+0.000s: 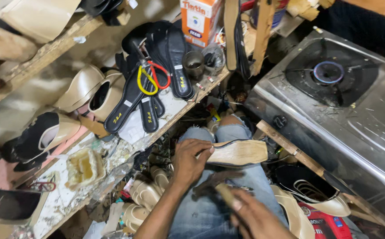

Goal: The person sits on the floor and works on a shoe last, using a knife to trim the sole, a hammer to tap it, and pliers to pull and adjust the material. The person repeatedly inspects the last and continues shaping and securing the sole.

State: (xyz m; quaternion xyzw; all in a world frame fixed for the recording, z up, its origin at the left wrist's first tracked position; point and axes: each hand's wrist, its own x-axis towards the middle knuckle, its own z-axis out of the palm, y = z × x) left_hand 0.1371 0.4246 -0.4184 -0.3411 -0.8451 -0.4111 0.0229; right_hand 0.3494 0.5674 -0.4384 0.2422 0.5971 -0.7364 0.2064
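One metal cup [194, 64] on workbench [174, 108], contents unclear.

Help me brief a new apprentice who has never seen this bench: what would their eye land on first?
Probably the centre, where the left hand steadies a tan shoe sole on the person's knee while the right hand grips a wooden-handled tool just below it. Next, the yellow and red scissors lying on black insoles on the cluttered bench at upper left. At right, a steel gas stove with its burner unlit.
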